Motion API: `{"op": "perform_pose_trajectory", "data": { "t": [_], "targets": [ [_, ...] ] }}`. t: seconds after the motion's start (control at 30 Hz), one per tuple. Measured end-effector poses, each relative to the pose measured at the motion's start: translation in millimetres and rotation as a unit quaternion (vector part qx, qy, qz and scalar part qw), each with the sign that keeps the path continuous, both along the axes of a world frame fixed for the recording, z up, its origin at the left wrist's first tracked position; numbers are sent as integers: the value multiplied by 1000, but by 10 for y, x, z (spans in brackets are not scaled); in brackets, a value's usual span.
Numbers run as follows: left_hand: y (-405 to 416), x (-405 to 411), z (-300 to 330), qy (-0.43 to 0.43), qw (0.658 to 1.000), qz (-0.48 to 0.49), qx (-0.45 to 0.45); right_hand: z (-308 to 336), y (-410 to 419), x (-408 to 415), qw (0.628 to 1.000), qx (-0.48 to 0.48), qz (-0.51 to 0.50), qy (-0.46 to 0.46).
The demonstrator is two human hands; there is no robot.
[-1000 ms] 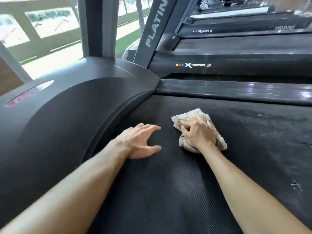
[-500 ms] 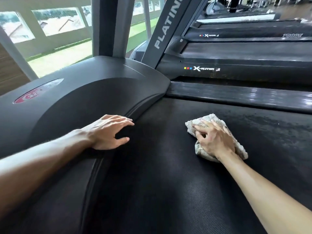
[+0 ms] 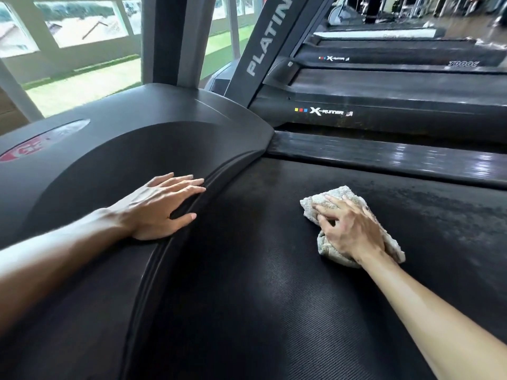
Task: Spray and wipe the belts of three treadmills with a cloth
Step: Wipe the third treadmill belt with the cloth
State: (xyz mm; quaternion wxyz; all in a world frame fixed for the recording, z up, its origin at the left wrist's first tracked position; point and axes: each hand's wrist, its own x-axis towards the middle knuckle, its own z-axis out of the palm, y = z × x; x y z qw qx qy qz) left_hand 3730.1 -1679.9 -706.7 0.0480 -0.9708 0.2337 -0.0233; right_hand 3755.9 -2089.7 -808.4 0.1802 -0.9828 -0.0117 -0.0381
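The black textured belt (image 3: 247, 297) of the nearest treadmill fills the lower middle of the head view. A bunched grey-beige cloth (image 3: 337, 194) lies on it at the right. My right hand (image 3: 354, 231) sits on top of the cloth, fingers bent over it and pressing it onto the belt. My left hand (image 3: 162, 207) rests flat with straight fingers on the edge of the black motor cover (image 3: 109, 160), right beside the belt. It holds nothing. Grey dusty streaks mark the belt to the right of the cloth.
A glossy side rail (image 3: 384, 157) borders the belt's far side. Beyond it stand a neighbouring treadmill (image 3: 384, 116) and another one behind. A thick upright post (image 3: 175, 37) rises from the motor cover, and a slanted upright (image 3: 263, 50) rises to its right. Windows are at the left.
My left hand moved left off the belt onto the motor cover and flattened. My right hand slid the cloth to the right along the belt.
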Motion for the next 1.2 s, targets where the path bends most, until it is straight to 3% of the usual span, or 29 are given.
{"op": "perform_pose_trajectory", "data": {
  "t": [0.93,1.2],
  "targets": [
    [-3,14,-105,-45,999,9,-26,15,56,150,999,-21,10,34],
    [-2,29,-131,-51,998,21,-33,-19,970,950,997,-26,64,16]
  ]
}}
